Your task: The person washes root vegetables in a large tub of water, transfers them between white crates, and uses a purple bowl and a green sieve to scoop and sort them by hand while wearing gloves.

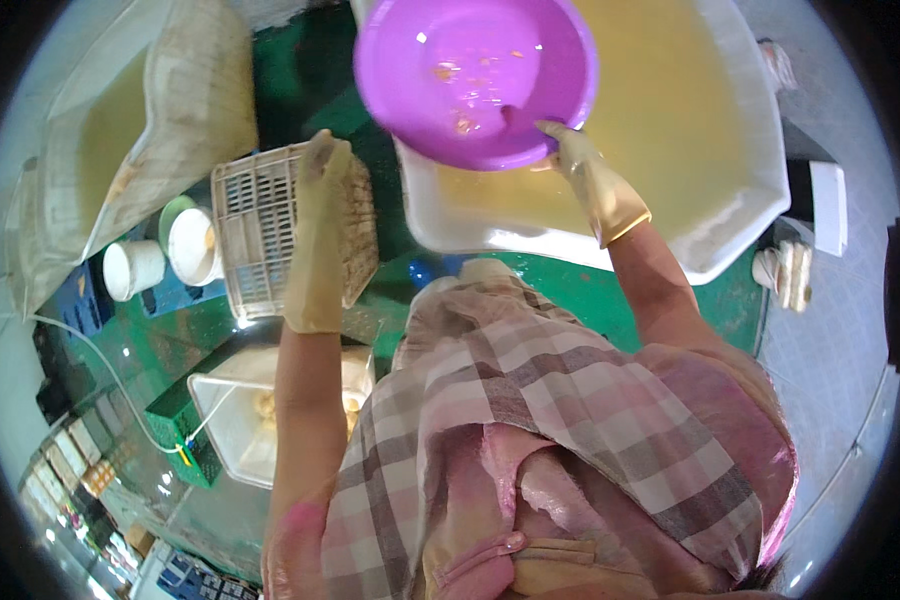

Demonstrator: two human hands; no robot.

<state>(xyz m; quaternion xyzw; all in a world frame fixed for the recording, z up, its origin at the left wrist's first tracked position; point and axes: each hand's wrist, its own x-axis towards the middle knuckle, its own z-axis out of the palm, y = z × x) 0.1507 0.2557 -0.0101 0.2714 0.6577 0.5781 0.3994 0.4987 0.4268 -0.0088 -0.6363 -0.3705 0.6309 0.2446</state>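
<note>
My right hand (pixel 566 146), in a pale rubber glove, grips the near right rim of a purple plastic basin (pixel 435 45). Small orange-brown bits and a little liquid lie on the basin's bottom. Under and beyond it stands a large white tub (pixel 750 127) with cloudy yellowish liquid (pixel 660 112). On the left, my left hand (pixel 324 156), also gloved, is closed over the far edge of a dirty off-white slatted plastic crate (pixel 259 225). The crate is tilted, and my forearm hides part of it; the fingertips are partly hidden.
Two white buckets (pixel 131 270) stand left of the crate. Behind them is another large tub (pixel 187 90) holding yellowish liquid. Near my left forearm are a white bin (pixel 232 435) with pale yellow contents and a green crate (pixel 184 416). A thin hose (pixel 109 360) crosses the wet green floor (pixel 577 300).
</note>
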